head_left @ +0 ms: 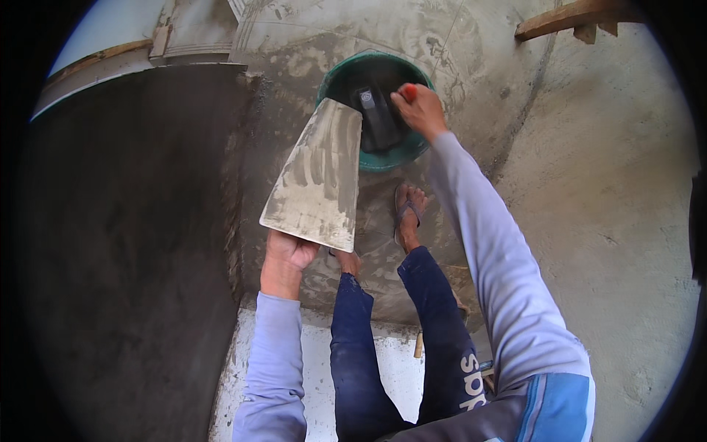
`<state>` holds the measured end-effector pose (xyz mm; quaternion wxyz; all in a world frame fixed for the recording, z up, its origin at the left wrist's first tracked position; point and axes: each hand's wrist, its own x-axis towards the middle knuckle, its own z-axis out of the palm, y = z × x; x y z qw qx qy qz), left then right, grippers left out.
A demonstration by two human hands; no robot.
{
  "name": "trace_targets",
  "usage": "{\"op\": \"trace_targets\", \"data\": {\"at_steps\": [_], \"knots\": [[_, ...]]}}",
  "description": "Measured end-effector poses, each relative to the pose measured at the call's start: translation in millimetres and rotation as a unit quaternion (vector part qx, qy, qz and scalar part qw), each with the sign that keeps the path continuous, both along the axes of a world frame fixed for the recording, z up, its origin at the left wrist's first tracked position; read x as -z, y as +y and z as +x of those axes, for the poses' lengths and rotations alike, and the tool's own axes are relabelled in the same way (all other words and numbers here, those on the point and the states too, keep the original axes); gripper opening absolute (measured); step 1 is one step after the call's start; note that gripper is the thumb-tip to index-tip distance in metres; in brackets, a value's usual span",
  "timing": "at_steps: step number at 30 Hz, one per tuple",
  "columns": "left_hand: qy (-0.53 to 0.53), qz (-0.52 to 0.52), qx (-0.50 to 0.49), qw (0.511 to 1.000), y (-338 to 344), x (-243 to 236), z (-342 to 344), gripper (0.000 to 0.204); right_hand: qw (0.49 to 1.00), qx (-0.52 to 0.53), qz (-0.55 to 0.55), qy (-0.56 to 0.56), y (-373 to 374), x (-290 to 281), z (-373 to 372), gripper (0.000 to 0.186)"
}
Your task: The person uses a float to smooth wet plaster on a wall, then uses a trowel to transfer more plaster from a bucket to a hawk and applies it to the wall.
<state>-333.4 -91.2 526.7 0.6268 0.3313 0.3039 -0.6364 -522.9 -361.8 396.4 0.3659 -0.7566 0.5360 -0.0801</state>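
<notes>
My left hand (289, 254) is closed under the near end of a flat, tapering plasterer's hawk (317, 177), its fingers mostly hidden by the board. Grey mortar is smeared over the hawk's pale face. Over the right side of a round green tub (401, 156), my right hand (421, 112) is closed round the red handle (409, 91) of a tool that looks like a trowel. Beside that hand, inside the tub, shows a dark flat rectangular piece (379, 121); whether it belongs to the red handle I cannot tell. The hawk's far end overlaps the tub's left rim.
A dark, smooth wall surface (132, 243) fills the left side, and a lighter grey one (611, 184) the right. A wooden piece (578, 16) juts in at the upper right. My sandalled feet (409, 210) stand just below the tub. A wooden-handled tool (419, 345) lies by my right leg, near a speckled white surface (317, 361).
</notes>
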Motion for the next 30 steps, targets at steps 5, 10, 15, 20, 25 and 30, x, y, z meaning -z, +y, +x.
{"op": "trace_targets", "data": {"at_steps": [5, 10, 15, 20, 25, 30], "knots": [[-0.044, -0.018, 0.006, 0.999, 8, 18, 3, 0.041, 0.979, -0.018, -0.026, -0.2, 86, -152, -12, 0.022], [-0.002, -0.059, 0.043, 0.997, -12, 8, 9, 0.041, 0.964, -0.13, -0.024, -0.232, 127, -265, -2, 0.02], [0.02, -0.04, 0.056, 0.997, 2, 9, 13, 0.045, 0.969, -0.091, -0.086, -0.212, 124, -189, 17, 0.024], [0.116, -0.062, 0.062, 0.989, 27, -14, 19, 0.045, 0.991, 0.035, 0.016, -0.13, 59, -115, 19, 0.018], [0.022, 0.008, 0.074, 0.997, 20, 25, 23, 0.043, 0.961, -0.056, -0.022, -0.269, 105, -191, 23, 0.02], [0.051, -0.018, 0.097, 0.994, 7, 17, 24, 0.039, 0.959, -0.151, -0.014, -0.237, 131, -220, 32, 0.024]]}}
